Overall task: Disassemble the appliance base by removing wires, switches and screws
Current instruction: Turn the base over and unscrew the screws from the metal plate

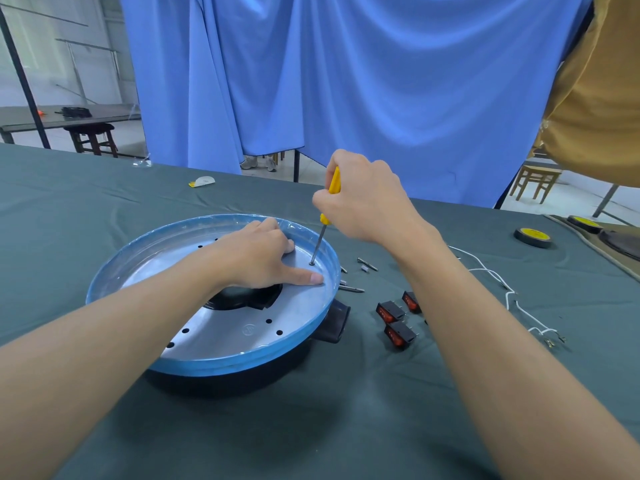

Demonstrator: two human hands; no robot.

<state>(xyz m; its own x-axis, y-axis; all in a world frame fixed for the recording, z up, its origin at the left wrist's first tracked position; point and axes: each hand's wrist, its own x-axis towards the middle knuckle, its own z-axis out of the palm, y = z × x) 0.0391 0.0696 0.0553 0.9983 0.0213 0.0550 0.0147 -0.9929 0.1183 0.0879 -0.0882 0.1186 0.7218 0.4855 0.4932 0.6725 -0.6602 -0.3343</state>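
Covering the table [104, 202] from side to side is a dark green cloth, a little wrinkled. Behind it hangs a blue curtain [346, 81]. At the far left stand a second table [20, 116] and one dark stool [91, 133]. One white and yellow scrap [202, 181] lies on the cloth near the far edge.

The one appliance base [242, 344] sits on the cloth left of the middle. It is round, with a blue rim, a grey metal plate and a dark opening in the centre. The left hand [256, 254] rests palm down on this plate. Its fingers lie together with their tips on the metal, and the thumb is stretched apart toward the rim.

The right hand [363, 199] is closed around the yellow handle of one screwdriver [334, 181]. The tool is nearly upright and its tip stands on a screw [312, 263] in the plate, close to the rim.

Just right of the base lie loose screws [367, 264]. I count perhaps five, but they are small and partly hidden. Beside them are three black switches [391, 311] with red faces. Further right lies one white wire [491, 275], and beyond it one roll of tape [533, 237]. A wooden stool [535, 181] stands behind the table under an ochre cloth [595, 98].
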